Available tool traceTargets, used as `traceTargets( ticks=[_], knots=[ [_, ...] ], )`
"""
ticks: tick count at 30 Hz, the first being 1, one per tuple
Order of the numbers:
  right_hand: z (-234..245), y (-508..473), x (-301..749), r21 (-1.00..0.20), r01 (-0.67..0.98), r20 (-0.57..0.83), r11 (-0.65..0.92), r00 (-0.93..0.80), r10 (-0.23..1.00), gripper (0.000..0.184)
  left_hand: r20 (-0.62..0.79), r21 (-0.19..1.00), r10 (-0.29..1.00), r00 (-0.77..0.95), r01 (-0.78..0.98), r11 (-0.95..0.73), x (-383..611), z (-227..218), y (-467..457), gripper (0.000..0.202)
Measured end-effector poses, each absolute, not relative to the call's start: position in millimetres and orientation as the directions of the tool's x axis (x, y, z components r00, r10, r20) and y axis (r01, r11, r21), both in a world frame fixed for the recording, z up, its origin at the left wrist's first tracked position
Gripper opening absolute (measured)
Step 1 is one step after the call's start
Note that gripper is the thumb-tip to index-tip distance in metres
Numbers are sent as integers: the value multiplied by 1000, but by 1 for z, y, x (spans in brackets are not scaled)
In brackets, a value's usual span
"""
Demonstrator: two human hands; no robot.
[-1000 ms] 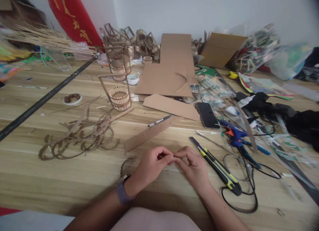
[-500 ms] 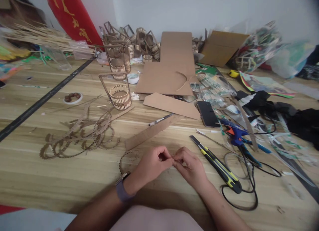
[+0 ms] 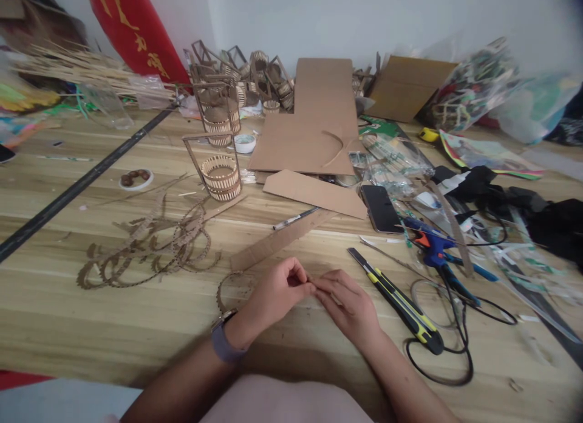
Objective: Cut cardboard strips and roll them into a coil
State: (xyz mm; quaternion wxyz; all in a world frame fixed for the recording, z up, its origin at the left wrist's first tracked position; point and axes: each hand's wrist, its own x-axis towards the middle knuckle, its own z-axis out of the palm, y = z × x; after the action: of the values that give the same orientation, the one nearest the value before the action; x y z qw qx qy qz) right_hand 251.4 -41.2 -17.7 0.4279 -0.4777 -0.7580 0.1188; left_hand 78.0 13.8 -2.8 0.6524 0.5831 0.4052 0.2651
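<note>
Low over the pale wooden surface, my left hand and right hand pinch shut on a tiny brown cardboard piece between their fingertips, while toothed brown cardboard strips lie loose beyond and slatted round cardboard baskets stand finished farther back.

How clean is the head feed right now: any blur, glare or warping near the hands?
Head view: soft, even light, no glare; left hand and right hand fairly sharp, whatever they pinch too small to tell; right edge smeared around the plastic bags; wide-angle bowing of the table.
</note>
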Motion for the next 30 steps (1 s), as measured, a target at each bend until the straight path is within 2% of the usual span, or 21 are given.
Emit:
traceTargets(
  ticks=[12, 18, 25, 30],
  knots=[
    [-16, -42, 253, -564, 643, 536, 518, -191, 822, 23, -221, 972, 821, 526, 51, 229, 79, -6, 13, 18],
    [-20, -42, 251, -574, 652, 541, 496, -154, 827, 27, -217, 975, 831, 513, 77, 207, 79, -7, 13, 19],
    [-21, -42, 255, -613, 667, 488, 422, -101, 867, 22, -238, 970, 828, 507, 90, 224, 79, -4, 14, 11],
    [-23, -41, 257, -616, 655, 494, 436, -109, 862, 23, -228, 973, 824, 518, 93, 211, 80, -6, 14, 9]
  ],
)
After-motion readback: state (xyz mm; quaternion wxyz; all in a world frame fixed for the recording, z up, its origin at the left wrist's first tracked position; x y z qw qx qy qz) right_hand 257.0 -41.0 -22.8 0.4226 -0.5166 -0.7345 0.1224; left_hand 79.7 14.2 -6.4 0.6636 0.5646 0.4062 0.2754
